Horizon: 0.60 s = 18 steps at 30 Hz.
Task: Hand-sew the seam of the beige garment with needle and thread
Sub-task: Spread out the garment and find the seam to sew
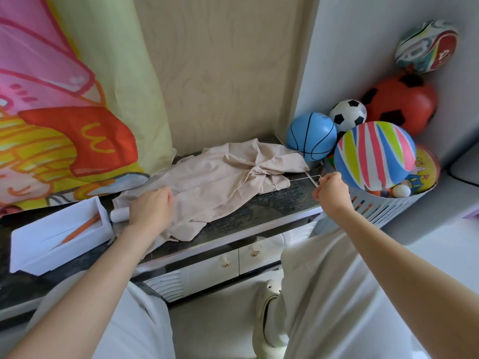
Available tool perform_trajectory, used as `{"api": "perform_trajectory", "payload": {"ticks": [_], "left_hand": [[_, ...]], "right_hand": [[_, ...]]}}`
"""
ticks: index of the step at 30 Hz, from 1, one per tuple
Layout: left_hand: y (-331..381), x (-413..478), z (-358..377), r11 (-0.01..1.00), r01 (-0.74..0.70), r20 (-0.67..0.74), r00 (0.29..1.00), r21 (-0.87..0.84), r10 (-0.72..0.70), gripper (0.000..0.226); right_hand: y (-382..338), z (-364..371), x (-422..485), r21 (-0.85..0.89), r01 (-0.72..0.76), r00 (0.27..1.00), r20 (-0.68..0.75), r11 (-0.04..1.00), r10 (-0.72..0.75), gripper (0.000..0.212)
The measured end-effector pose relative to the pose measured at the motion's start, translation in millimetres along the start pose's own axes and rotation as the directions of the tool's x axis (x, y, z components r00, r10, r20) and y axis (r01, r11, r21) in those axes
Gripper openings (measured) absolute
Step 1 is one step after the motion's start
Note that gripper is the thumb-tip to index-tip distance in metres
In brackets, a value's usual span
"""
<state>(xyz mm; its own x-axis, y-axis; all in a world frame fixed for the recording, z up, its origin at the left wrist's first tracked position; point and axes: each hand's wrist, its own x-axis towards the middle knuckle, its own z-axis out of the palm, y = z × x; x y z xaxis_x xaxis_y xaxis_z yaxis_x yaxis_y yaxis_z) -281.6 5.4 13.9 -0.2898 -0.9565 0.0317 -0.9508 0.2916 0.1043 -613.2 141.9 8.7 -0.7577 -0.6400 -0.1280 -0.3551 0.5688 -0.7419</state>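
Dark countertop [272, 203] with beige garment [220, 182] crumpled across it.
Left hand [151, 208] resting on its near end, fingers bent, grip unclear; right hand [330, 190] beside basket [388, 207], closed, pinching thread [302, 178] drawn taut from cloth.

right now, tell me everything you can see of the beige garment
The beige garment is thin, woven-looking cloth, crumpled and spread across the dark countertop, with a near corner drooping over the front edge. Its folds gather into a bunch near the right end, where a pale thread runs taut to the right hand, which pinches it. The left hand rests on its left end, beside a white roll.
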Motion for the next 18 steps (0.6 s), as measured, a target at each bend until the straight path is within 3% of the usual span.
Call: {"api": "perform_trajectory", "payload": {"ticks": [3, 4, 7, 11, 15, 18], "left_hand": [[14, 1, -4, 0.964, -0.032, 0.069, 0.998, 0.264, 0.014, 0.025], [22, 1, -5, 0.961, -0.049, 0.077, 0.997, 0.273, 0.03, 0.029], [56, 4, -5, 0.975, -0.22, 0.034, 0.975, -0.025, 0.22, 0.035], [123, 0, -5, 0.785, -0.44, -0.131, 0.894, -0.437, 0.428, 0.026], [187, -5, -7, 0.662, -0.438, -0.14, 0.88, -0.608, 0.454, 0.028], [213, -9, -10, 0.647, -0.422, -0.131, 0.884, -0.635, 0.448, 0.031]], "right_hand": [[1, 2, -1, 0.002, 0.008, 1.0, 0.011, 1.0, -0.008, 0.021], [0, 3, -2, 0.004, 0.008, 1.0, 0.016, 1.0, -0.009, 0.021], [-1, 4, -3, -0.057, 0.057, 0.997, 0.045, 0.997, -0.055, 0.021], [-7, 1, -15, -0.051, 0.164, 0.986, 0.039, 0.985, -0.162, 0.021], [-16, -4, -30, -0.121, 0.267, 0.963, 0.065, 0.956, -0.261, 0.019], [-20, -8, -37, -0.238, 0.358, 0.934, 0.086, 0.903, -0.348, 0.019]]}}
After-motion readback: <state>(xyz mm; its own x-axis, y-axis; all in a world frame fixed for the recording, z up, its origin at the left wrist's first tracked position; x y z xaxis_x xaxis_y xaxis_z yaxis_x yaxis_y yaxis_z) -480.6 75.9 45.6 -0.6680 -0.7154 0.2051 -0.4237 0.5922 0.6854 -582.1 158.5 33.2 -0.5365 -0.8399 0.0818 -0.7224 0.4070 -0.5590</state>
